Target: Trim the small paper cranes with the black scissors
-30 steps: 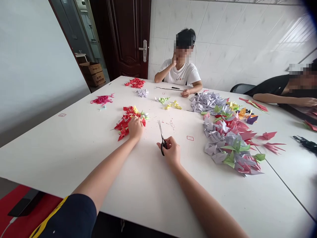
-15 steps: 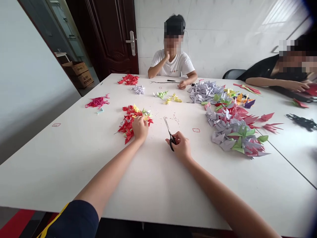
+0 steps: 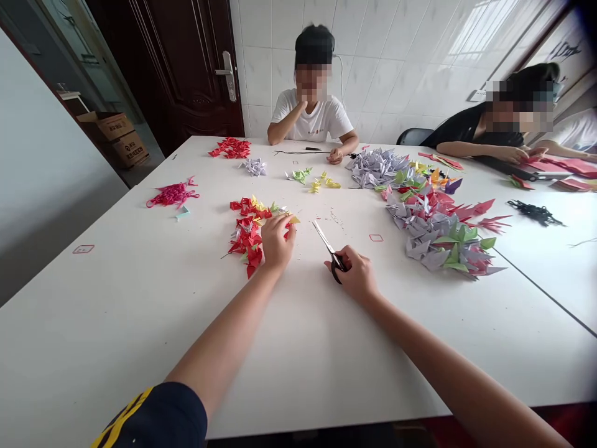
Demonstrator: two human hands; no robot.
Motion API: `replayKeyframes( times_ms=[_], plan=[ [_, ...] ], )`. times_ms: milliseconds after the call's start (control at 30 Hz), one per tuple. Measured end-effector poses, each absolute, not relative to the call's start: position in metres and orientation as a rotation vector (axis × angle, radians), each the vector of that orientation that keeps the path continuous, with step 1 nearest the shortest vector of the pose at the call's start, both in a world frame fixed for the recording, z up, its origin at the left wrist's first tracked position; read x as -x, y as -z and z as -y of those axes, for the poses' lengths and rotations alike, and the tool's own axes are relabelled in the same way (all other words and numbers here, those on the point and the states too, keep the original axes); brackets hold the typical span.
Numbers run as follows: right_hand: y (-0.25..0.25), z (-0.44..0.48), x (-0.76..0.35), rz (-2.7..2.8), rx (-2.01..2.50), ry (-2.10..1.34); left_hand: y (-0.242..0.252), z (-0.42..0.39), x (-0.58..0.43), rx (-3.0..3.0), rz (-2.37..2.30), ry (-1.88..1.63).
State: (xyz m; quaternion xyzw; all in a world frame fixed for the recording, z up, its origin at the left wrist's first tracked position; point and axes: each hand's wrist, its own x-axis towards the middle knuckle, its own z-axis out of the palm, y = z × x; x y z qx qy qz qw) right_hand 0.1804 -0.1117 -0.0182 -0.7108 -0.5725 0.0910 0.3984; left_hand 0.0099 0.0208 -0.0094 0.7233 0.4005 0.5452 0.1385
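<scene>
My left hand (image 3: 276, 241) rests at the right edge of a pile of small red folded paper pieces (image 3: 246, 231), its fingers pinched on a small yellow folded piece (image 3: 293, 219). My right hand (image 3: 355, 274) lies on the white table (image 3: 140, 298) with its fingers closed through the black handles of a pair of scissors (image 3: 329, 248). The blades are nearly closed and point away to the upper left. A few tiny paper scraps (image 3: 336, 219) lie just beyond the blade tips.
A large heap of grey, pink and green folded paper (image 3: 433, 230) lies to the right. Smaller piles sit farther back: red (image 3: 229, 148), grey (image 3: 254, 166), yellow-green (image 3: 313, 180), and pink strands (image 3: 171, 194) at left. One person sits opposite, another at the right.
The view has swung left and tilted, so everything sits further right. My left hand moved from on top of the red pile to its right edge and now pinches a yellow piece.
</scene>
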Motion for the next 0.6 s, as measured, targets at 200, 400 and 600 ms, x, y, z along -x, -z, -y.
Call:
replayKeyframes(
  times_ms=[200,400,600],
  plan=[
    [0.017,0.113,-0.179,1.469,1.808,-0.24,0.007,-0.018,-0.011,-2.075,-1.077,-1.531],
    [0.019,0.113,-0.183,1.502,1.771,-0.266,0.002,-0.005,-0.017,-2.096,-1.115,-1.45],
    [0.019,0.112,-0.185,1.55,1.737,-0.242,-0.003,0.027,-0.012,-1.983,-1.08,-1.349]
  ],
)
